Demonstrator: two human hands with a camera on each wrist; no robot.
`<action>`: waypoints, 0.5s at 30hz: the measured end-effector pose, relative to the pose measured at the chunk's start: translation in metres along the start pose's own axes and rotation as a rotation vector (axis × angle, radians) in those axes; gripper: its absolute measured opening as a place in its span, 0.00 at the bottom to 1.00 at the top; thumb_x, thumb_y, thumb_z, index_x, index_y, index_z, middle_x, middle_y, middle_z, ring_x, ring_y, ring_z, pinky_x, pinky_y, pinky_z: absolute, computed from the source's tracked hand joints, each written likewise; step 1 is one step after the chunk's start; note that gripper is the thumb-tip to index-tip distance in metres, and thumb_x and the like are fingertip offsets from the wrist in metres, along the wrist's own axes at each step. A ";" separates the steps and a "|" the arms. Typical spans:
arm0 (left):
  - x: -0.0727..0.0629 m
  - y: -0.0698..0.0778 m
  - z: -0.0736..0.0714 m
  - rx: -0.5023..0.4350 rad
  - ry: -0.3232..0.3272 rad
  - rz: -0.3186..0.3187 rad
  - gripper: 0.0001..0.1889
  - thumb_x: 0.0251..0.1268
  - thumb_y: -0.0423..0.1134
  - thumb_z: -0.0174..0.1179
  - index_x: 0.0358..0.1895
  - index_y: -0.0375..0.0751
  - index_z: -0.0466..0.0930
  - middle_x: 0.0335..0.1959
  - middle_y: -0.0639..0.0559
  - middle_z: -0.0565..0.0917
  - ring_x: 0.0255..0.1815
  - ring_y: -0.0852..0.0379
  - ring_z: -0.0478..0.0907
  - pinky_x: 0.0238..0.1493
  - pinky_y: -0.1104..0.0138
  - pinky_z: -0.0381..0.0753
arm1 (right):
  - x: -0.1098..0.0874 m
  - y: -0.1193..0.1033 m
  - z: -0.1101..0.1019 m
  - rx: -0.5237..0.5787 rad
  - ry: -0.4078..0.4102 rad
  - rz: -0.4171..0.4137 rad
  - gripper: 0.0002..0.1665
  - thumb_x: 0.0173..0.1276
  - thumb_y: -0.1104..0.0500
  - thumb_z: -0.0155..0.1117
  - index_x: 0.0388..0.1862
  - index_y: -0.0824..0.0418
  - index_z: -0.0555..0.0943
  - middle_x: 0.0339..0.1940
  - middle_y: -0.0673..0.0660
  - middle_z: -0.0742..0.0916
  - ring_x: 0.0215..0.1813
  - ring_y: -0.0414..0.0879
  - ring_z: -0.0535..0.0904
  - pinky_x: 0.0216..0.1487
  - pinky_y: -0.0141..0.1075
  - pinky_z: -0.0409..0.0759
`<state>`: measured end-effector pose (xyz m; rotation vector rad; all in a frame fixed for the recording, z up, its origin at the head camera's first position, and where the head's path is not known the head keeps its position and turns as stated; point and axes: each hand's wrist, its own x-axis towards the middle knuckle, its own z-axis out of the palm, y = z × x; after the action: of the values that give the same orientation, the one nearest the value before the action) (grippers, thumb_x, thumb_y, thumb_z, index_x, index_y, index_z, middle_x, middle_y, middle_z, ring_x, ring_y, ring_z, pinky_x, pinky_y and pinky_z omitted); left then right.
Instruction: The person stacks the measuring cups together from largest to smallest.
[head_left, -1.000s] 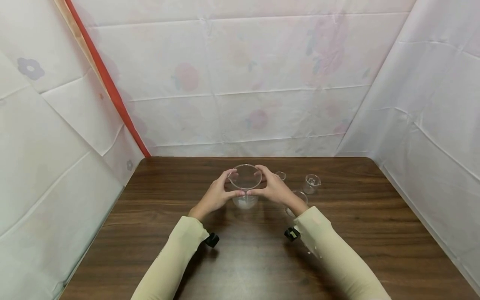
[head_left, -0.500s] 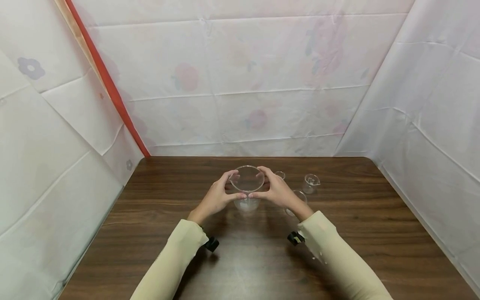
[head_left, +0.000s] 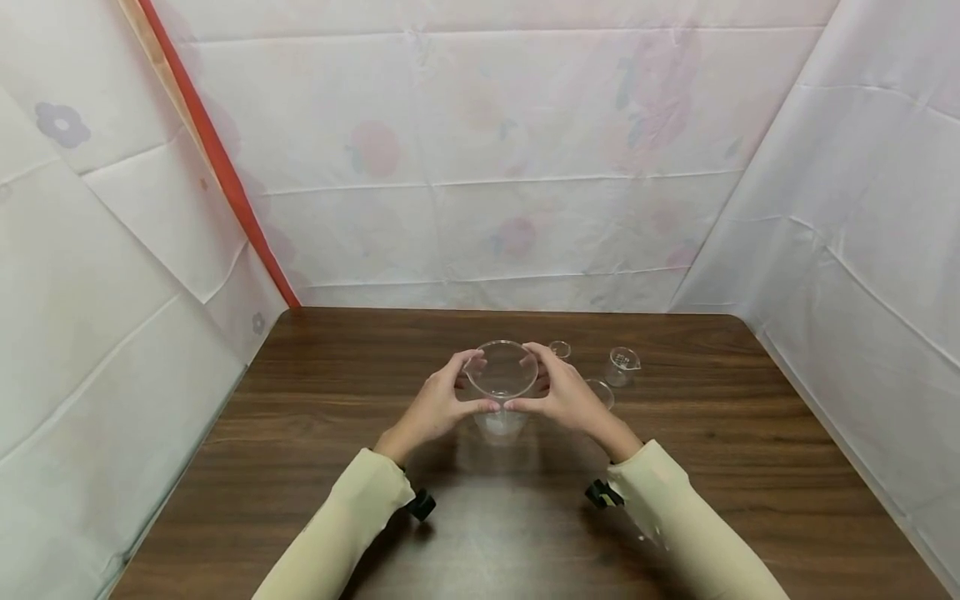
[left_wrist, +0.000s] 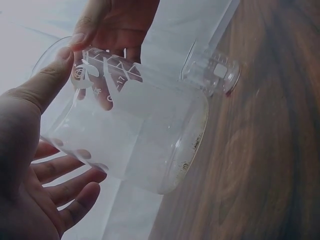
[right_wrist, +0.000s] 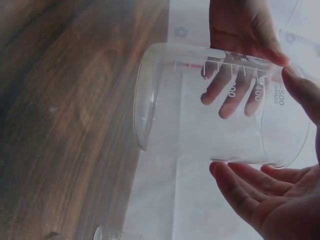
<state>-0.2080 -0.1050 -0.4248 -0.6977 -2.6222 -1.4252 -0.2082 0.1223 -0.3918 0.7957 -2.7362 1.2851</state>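
A large clear glass beaker (head_left: pixel 501 427) with white printed graduations is between both hands, its wide mouth facing up. My left hand (head_left: pixel 438 402) grips its left side near the rim, thumb along the front. On the opposite side my right hand (head_left: pixel 567 397) holds it the same way, and the two thumbtips nearly meet. The beaker's base shows close over the wooden table in the head view. In the right wrist view the beaker (right_wrist: pixel 190 115) bears a "500" mark, and the fingers of the far hand show through its glass.
Behind and right of my right hand stand a small spouted beaker (head_left: pixel 619 372), a tiny glass vessel (head_left: pixel 559 350) and another clear vessel (head_left: pixel 604 392) partly covered by the hand. White patterned cloth (head_left: pixel 480 167) hangs along the back and sides of the brown table (head_left: pixel 750 450).
Both hands have brought the large beaker toward me and slightly to the right. My right hand and forearm now cover more of the nearest small vessel. The grip looks the same.
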 end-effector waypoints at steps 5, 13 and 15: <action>-0.007 0.004 0.005 0.000 -0.003 0.014 0.42 0.50 0.49 0.74 0.69 0.44 0.64 0.62 0.44 0.78 0.58 0.49 0.77 0.56 0.53 0.78 | -0.011 -0.003 0.000 0.042 0.016 0.002 0.51 0.52 0.52 0.79 0.69 0.66 0.64 0.54 0.64 0.81 0.45 0.53 0.84 0.46 0.38 0.84; -0.018 0.010 0.013 0.023 -0.010 0.004 0.42 0.48 0.50 0.75 0.67 0.46 0.66 0.61 0.48 0.79 0.53 0.51 0.79 0.53 0.57 0.80 | -0.029 -0.001 0.003 0.008 0.034 0.013 0.51 0.50 0.51 0.81 0.68 0.64 0.65 0.54 0.63 0.82 0.42 0.51 0.84 0.42 0.34 0.83; -0.021 0.011 0.015 0.027 -0.012 0.004 0.42 0.47 0.50 0.75 0.67 0.46 0.66 0.61 0.46 0.79 0.52 0.50 0.80 0.53 0.56 0.80 | -0.032 -0.001 0.004 -0.006 0.038 0.012 0.51 0.50 0.51 0.81 0.68 0.64 0.65 0.55 0.64 0.82 0.43 0.52 0.85 0.43 0.35 0.82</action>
<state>-0.1821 -0.0952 -0.4307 -0.7094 -2.6420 -1.3869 -0.1790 0.1334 -0.4008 0.7479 -2.7178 1.2796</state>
